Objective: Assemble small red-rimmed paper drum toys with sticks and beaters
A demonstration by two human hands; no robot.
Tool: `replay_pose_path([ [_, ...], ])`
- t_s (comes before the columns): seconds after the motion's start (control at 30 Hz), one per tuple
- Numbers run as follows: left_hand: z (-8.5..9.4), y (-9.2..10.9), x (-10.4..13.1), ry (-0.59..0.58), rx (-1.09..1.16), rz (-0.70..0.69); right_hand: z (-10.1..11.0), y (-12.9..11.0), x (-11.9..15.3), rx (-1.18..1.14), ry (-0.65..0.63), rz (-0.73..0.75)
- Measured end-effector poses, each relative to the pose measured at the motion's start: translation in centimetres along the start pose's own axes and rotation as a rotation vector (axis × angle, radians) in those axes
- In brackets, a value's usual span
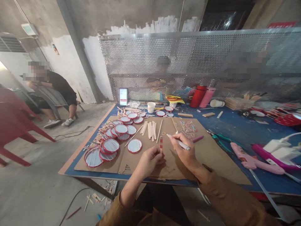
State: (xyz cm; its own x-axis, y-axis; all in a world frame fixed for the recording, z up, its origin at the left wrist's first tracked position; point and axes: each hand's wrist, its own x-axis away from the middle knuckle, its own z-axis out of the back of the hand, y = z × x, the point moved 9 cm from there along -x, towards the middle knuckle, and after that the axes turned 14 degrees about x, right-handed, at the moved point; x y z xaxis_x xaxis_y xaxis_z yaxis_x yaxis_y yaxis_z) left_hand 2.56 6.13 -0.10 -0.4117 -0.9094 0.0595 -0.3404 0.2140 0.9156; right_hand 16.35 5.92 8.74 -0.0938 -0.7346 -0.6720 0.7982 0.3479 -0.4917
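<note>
Head view: left hand (150, 160) pinches striped stick (161, 145); white cup (151, 107) beyond.

craft workshop | bare concrete walls (70, 18) | cluttered worktable (235, 125) | glue gun (254, 160)

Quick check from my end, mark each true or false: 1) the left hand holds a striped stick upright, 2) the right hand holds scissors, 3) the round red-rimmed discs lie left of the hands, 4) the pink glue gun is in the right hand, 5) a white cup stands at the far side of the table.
1) True: the left hand pinches the striped stick upright.
2) False: the right hand holds a white marker.
3) True: the red-rimmed discs lie left of both hands on the cardboard sheet.
4) False: the pink glue gun lies on the blue table, untouched.
5) True: the white cup stands there.
</note>
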Motion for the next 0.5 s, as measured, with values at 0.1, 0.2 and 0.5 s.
replay_pose_path([
  [0.1,-0.2,-0.3,0.1,-0.038,-0.031,0.041,-0.2,0.2,1.8,-0.047,-0.102,-0.072],
  [0.2,-0.4,-0.4,0.1,-0.064,-0.033,0.075,-1.1,0.6,3.5,-0.104,-0.224,-0.115],
  [0.5,-0.7,-0.6,0.1,-0.068,-0.074,0.123,-0.1,-0.1,3.6,-0.233,-0.144,-0.168],
])
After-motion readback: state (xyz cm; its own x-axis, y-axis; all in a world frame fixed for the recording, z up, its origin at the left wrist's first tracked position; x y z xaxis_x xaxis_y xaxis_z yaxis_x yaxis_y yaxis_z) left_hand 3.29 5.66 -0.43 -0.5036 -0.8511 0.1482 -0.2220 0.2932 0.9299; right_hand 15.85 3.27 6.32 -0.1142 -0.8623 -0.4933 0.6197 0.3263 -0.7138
